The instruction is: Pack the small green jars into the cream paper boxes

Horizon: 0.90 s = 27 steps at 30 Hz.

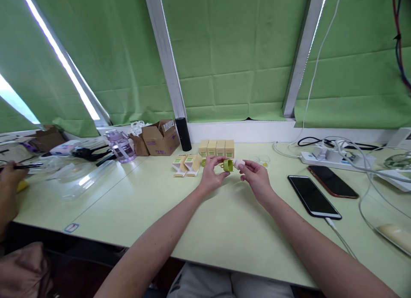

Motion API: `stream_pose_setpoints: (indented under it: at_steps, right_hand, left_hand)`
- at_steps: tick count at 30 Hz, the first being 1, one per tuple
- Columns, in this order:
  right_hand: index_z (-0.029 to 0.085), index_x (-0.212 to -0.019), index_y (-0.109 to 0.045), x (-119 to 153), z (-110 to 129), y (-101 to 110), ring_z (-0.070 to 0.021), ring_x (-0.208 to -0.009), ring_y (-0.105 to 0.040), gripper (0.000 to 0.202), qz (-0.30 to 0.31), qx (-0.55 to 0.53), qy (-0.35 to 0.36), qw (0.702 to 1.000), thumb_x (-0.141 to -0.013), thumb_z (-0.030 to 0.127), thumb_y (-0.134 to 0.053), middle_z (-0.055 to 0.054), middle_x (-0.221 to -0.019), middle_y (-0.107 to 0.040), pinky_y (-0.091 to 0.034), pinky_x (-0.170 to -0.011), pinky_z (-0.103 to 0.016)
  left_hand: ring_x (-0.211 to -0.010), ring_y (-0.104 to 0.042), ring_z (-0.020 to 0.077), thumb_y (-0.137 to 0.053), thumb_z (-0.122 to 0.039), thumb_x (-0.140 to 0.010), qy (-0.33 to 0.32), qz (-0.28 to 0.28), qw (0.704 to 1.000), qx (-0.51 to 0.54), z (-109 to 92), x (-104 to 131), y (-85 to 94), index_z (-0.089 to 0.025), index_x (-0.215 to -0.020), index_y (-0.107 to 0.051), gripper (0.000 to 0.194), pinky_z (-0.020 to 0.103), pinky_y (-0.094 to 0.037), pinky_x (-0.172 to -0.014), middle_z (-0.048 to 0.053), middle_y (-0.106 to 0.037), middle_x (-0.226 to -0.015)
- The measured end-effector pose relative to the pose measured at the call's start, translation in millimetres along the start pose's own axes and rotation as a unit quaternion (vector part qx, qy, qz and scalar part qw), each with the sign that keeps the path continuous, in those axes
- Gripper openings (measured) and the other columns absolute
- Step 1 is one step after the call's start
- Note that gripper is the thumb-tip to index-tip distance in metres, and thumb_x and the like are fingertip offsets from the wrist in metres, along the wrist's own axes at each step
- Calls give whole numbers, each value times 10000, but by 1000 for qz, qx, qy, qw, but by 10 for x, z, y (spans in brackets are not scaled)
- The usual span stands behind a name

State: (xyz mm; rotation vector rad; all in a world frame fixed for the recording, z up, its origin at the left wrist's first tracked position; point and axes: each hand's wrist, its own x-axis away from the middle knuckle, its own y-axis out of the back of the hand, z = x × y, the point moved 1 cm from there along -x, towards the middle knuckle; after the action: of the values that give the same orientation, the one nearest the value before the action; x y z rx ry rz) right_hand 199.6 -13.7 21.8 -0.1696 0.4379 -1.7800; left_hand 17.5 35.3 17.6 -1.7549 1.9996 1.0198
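Creased green fabric blinds [234,54] hang behind a smooth, pale table [224,233]. Both forearms [170,221] reach forward over it, converging. Small beige cardboard boxes [211,149] stand farther back. The left hand [212,174] pinches a hollow green cup-shaped piece [227,165] between thumb and fingers; the right hand [257,177] pinches a white rounded piece [238,163] just beside its opening. The grips partly hide both pieces; whether these touch is unclear.

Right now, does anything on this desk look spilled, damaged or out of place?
No spill or damage is evident. The untidiest spot is at right: white cables loop loosely across the desk near the power strip, looking tangled. Two small cartons beside your left hand have flaps sticking out, possibly deliberately.
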Motion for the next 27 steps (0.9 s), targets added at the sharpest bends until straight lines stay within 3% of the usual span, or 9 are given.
stream_pose_setpoints:
  at_steps: [7, 16, 27]
  right_hand:
    - [156, -946, -779, 5, 15, 11, -185, -702, -650, 557, 29, 94, 59, 993, -611, 584, -902, -87, -835, -776, -499, -530, -285]
    - [144, -973, -823, -14, -26, 45, -200, -712, -655, 543, 38, 146, 80, 985, -671, 595, -853, -93, -835, -780, -536, -556, -307]
    - [128, -928, -839, -8, -5, 55, -163, -613, -585, 517, 39, 175, 85, 980, -702, 593, -807, -52, -681, -711, -518, -555, -307]
  left_hand:
    - [-1305, -513, 303, -814, -72, -721, -12, 27, 999, -32, -69, 2, -22, -244, -1161, -737, 479, 502, -475, -1129, 85, -671, -1157]
    - [-1287, -520, 302, -860, -98, -713, -12, 30, 998, -56, -89, 7, -19, -239, -1162, -749, 483, 504, -454, -1132, 92, -687, -1176]
    - [-1273, -521, 295, -874, -119, -715, -36, 33, 998, -39, -89, 23, -36, -235, -1171, -753, 486, 495, -462, -1129, 94, -670, -1171]
